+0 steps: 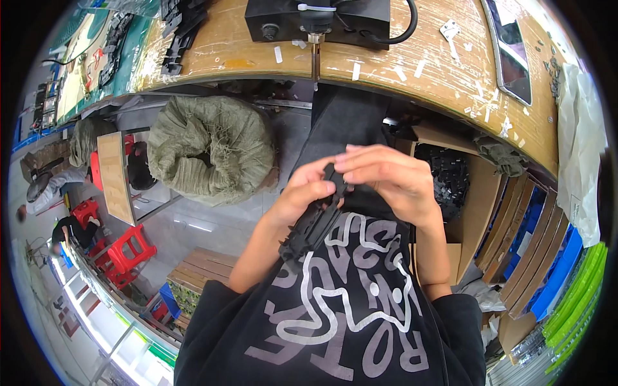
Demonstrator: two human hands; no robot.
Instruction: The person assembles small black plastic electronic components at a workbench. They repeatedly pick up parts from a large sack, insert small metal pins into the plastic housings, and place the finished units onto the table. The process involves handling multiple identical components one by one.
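Note:
My left hand (pixel 302 193) and my right hand (pixel 386 177) meet in front of my chest, both closed on a black plastic link chain (pixel 315 222). The chain runs from my fingertips down and to the left across my black printed shirt. The right fingers pinch its top end near a small black link; the left thumb and fingers grip just below. Under the right hand, a brown cardboard box (pixel 473 212) holds several black plastic pieces (pixel 447 180).
A wooden workbench (pixel 412 64) spans the top, carrying a black machine (pixel 318 22) with a cable, white plastic scraps and a dark tray. A green woven sack (pixel 212 151) stands below left. Red stools (pixel 125 251) and people are at far left. Blue and green crates stack at right.

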